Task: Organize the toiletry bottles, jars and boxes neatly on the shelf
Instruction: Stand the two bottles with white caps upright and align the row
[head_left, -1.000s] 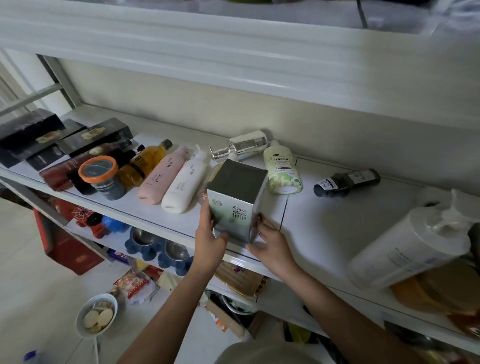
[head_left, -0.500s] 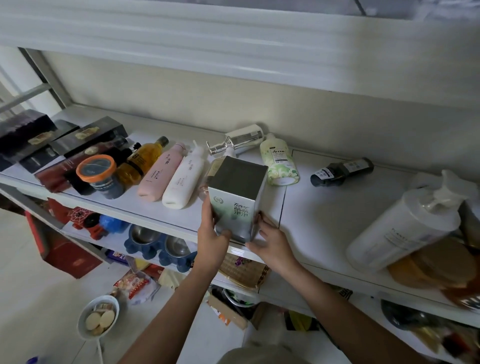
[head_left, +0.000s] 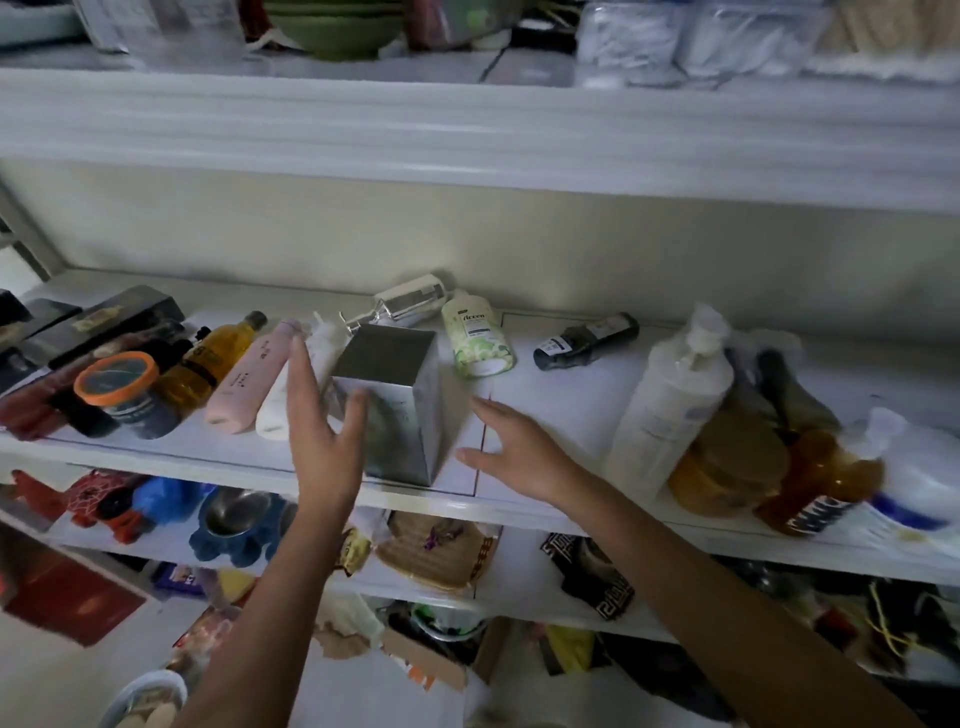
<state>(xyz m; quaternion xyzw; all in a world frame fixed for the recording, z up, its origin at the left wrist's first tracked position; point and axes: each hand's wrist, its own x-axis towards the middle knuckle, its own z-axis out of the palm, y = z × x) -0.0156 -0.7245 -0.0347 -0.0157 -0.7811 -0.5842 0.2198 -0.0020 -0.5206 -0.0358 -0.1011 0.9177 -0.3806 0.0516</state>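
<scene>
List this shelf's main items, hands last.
silver box: 1, silver, upright, front centre
pink bottle: 1, pink, lying left of box
white bottle: 1, white, lying beside pink bottle
amber bottle: 1, amber, left of pink
jar: 1, dark, orange lid, front left
green bottle: 1, green-white, lying behind box
dark bottle: 1, black, lying centre-right
pump bottle: 1, white, leaning, right
left hand: 1, open, at box's left
right hand: 1, open, right of box

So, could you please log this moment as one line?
shiny silver square box: upright on white shelf | left hand: open, at box's left, contact unclear | right hand: open, apart from box
</scene>
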